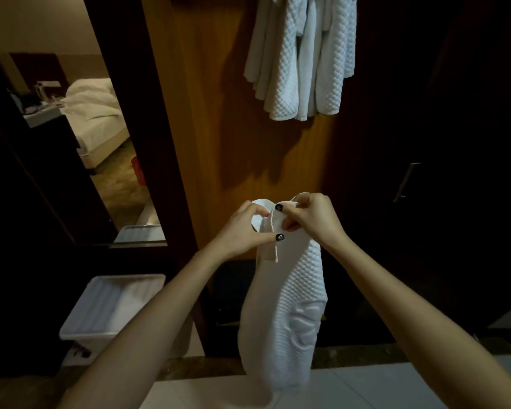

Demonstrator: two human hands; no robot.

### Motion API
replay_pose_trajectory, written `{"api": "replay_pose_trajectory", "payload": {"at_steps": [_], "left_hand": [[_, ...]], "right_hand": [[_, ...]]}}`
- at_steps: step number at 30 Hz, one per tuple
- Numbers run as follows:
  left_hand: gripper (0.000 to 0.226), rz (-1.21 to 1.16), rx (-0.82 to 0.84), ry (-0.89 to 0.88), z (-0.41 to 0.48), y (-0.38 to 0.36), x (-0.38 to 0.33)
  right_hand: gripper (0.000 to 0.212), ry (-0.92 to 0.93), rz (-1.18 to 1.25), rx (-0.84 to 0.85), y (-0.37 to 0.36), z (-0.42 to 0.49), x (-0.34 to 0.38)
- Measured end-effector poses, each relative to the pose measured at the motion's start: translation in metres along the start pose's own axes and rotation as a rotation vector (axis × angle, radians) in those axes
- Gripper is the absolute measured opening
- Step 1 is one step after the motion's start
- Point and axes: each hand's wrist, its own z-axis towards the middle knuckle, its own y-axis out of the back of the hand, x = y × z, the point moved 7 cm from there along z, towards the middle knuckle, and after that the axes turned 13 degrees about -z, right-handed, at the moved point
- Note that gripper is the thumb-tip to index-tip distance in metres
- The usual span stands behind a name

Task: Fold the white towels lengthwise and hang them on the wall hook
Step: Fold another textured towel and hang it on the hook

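- Wooden panel (207,113): the tall brown board straight ahead of you. Every place below is given from it.
- Dark cupboard door (440,143): right of the panel, with 1 metal handle (406,181). Not part of the job.
- Bedroom view (95,113): left of the panel, showing a bed. Cannot tell whether it is a mirror or an opening.
- Hung towels (301,63): a white quilted bunch at the top of the panel, draping in long narrow folds. The hook itself is above the top of the frame. These read as finished pieces, hung high so the ends clear the floor.
- Towel in hand (289,305): white, in front of the lower part of the panel, hanging from your hands nearly to the pale floor. It already falls as a long narrow strip with the quilted side on the right, so I judge the lengthwise fold is about made. Gravity is keeping it straight for you.
- White bin (109,305): low and left of the panel, with white cloth inside. Likely your supply of towels to come.
- Left hand (245,228): below the panel's middle, thumb and forefinger pinching the towel's top edge at the seam.
- Right hand (310,219): just right of it, fingers curled and grasping the same top edge. The 2 hands nearly touch, which I take as you bringing the corners together.
- Narrow strip (275,249): dangles from the seam under your left thumb. Possibly a hanging tab, too small to be sure.
- Next, by my reckoning: lift to the top of the panel, keeping the edges matched.
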Motion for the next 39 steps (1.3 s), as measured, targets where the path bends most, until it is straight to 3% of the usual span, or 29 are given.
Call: {"api": "replay_pose_trajectory", "payload": {"at_steps": [5,8,14,16,20,25,29,34,39], "left_hand": [[0.047,0.004,0.010,0.010,0.002,-0.018,-0.005],[0.030,-0.014,0.013,-0.023,0.011,-0.027,-0.015],[0.023,-0.024,0.016,-0.035,0.023,-0.021,-0.010],[0.012,-0.090,0.025,-0.097,0.023,-0.022,-0.013],[0.015,-0.246,-0.010,-0.110,0.022,-0.009,-0.013],[0.012,-0.086,0.129,-0.177,0.022,-0.010,-0.022],[0.022,-0.200,0.039,-0.157,0.027,0.003,-0.023],[0.023,-0.213,0.057,-0.185,0.033,0.002,-0.038],[0.023,-0.217,0.044,-0.233,0.036,0.027,-0.048]], "right_hand": [[0.035,0.038,-0.068,-0.132,0.013,-0.005,0.008],[0.030,0.032,-0.056,-0.196,0.022,-0.001,0.009],[0.028,-0.036,-0.042,-0.239,0.048,0.002,-0.006],[0.029,-0.061,-0.011,-0.240,0.055,0.002,-0.012],[0.028,-0.070,-0.047,-0.191,0.066,0.001,-0.018],[0.042,-0.056,-0.171,-0.239,0.074,-0.008,-0.021],[0.051,0.009,-0.506,-0.127,0.078,-0.015,-0.023],[0.048,0.026,-0.925,0.052,0.083,-0.027,-0.044],[0.024,0.003,-0.933,0.190,0.097,-0.041,-0.073]]}}
